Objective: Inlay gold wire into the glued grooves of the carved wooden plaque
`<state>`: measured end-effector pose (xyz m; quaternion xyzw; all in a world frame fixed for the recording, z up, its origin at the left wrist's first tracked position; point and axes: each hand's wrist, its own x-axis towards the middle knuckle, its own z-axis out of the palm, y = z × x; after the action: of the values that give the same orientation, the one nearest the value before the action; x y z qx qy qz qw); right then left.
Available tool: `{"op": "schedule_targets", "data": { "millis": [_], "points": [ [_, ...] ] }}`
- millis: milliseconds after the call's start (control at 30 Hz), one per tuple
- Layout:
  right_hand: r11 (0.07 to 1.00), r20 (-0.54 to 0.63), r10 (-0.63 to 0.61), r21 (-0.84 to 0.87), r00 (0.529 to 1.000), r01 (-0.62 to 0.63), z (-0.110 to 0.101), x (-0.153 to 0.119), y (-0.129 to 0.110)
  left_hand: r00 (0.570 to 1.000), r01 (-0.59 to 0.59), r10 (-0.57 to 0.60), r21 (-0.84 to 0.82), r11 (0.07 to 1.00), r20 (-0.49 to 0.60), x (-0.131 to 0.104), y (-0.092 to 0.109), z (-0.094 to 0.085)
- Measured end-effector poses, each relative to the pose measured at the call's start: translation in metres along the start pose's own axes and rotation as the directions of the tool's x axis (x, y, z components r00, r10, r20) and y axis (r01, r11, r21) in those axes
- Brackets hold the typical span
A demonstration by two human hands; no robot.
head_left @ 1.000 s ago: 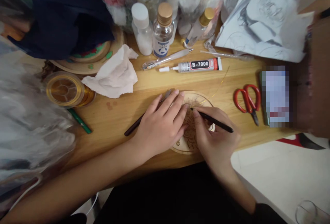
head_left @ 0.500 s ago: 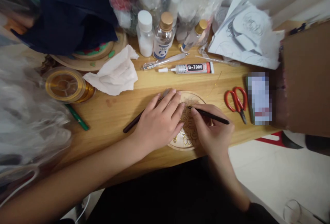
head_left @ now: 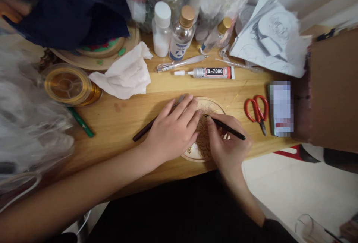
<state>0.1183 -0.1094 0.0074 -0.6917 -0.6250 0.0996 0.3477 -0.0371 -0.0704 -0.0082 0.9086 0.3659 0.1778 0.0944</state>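
A round wooden disc point(head_left: 211, 104) with a dark line drawing and gold wire outlines lies near the table's front edge. My left hand point(head_left: 173, 129) rests flat across its left side, fingers stretched out and slightly apart. Under that hand runs a dark-handled tool point(head_left: 144, 128) with a grey metal end, mostly covered. My right hand point(head_left: 228, 138) pinches slim black tweezers point(head_left: 229, 128), their fine tip down at the drawing beside my left fingertips. A thin gold wire point(head_left: 237, 94) trails up and right from the disc. My hands hide much of the pattern.
Red-handled scissors point(head_left: 256, 110) and a phone point(head_left: 281, 109) lie right, beside a cardboard box point(head_left: 334, 90). Behind are a B-7000 glue tube point(head_left: 214, 72), a pen point(head_left: 181, 63) and bottles point(head_left: 181, 34). Left are a tissue point(head_left: 125, 73), a wire spool point(head_left: 68, 84) and a green pen point(head_left: 81, 122).
The camera view has shifted slightly. Both hands keep nearly the same place on the disc, and the right hand with the tweezers has turned only a little.
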Motion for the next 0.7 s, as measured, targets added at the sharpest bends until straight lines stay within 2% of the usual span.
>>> {"op": "schedule_targets", "data": {
  "millis": [700],
  "points": [
    [0.998, -0.015, 0.046, 0.042, 0.999, -0.046, 0.0024, -0.0037, 0.0034, 1.000, 0.007, -0.007, -0.014, 1.000, 0.005, -0.0001, -0.0003, -0.0007]
  ]
}}
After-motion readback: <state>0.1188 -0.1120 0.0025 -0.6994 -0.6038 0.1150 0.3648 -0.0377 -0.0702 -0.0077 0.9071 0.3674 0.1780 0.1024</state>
